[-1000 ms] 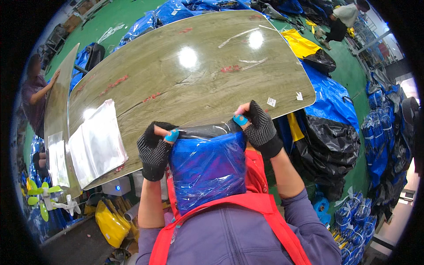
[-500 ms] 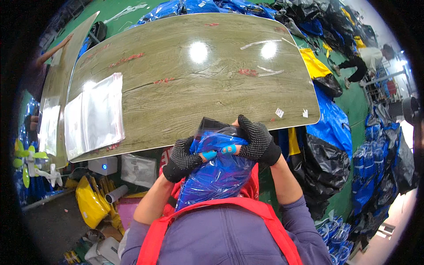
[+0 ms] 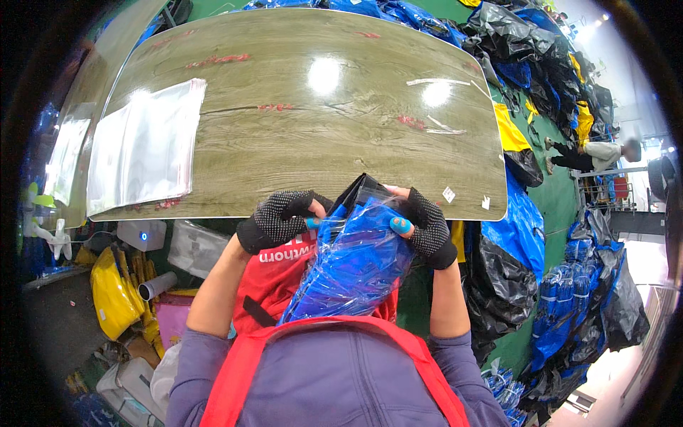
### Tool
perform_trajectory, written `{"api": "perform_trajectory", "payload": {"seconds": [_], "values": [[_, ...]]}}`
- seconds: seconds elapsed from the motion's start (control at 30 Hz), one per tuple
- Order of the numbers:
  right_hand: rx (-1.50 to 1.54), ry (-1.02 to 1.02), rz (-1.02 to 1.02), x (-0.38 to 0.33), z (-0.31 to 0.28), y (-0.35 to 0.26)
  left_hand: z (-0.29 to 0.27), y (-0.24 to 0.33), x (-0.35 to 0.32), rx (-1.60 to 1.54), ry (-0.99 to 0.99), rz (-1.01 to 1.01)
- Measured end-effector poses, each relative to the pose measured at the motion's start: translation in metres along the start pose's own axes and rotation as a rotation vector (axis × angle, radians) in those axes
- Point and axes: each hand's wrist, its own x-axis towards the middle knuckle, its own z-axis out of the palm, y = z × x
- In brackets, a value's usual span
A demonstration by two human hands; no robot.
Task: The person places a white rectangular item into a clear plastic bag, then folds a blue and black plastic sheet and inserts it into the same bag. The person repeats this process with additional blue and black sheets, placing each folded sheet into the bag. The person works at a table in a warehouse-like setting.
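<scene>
A folded blue sheet with a black end sits inside a clear plastic bag [image 3: 352,260], slanting in front of my red apron [image 3: 274,285]. My right hand [image 3: 425,229], in a black dotted glove with bare fingertips, grips the bag's upper right side, its thumb in blue tape lying on the front. At the upper left edge, my left hand [image 3: 283,219], gloved alike, has its fingers curled and its fingertips at the plastic. The black end [image 3: 356,191] sticks up between both hands, over the table's near edge.
A wood-patterned table [image 3: 320,142] stands ahead, with a stack of clear bags [image 3: 146,153] on its left. Yellow folded sheets [image 3: 114,295] and a white box [image 3: 142,235] are at lower left. Blue and black piles [image 3: 501,285] line the right; a person [image 3: 597,155] is far right.
My left hand has moved left and off the front of the bag to its edge. My right hand has shifted slightly right, and the bag now leans more. My view has shifted too.
</scene>
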Motion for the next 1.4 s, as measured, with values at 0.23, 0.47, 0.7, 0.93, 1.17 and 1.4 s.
{"api": "perform_trajectory", "payload": {"seconds": [0.23, 0.47, 0.7, 0.93, 1.17, 1.4], "values": [[-0.545, 0.028, -0.207, 0.017, 0.006, -0.006, 0.013, 0.009, 0.05, 0.072, 0.219, 0.295], [-0.878, 0.253, -0.163, 0.05, 0.016, -0.012, 0.005, 0.027, 0.058, -0.069, 0.166, 0.181], [0.054, 0.017, 0.195, 0.029, -0.031, 0.02, -0.002, 0.028, 0.033, 0.332, 0.574, 0.022], [-0.197, 0.517, -0.174, 0.05, -0.011, 0.058, -0.012, 0.039, 0.05, 0.149, 0.641, -0.01], [-0.47, 0.593, -0.283, 0.149, -0.023, 0.017, 0.02, 0.147, 0.066, 0.223, 0.616, 0.219], [0.827, -0.037, -0.318, 0.183, 0.026, 0.011, 0.03, 0.143, 0.057, 0.29, 0.486, 0.292]]}}
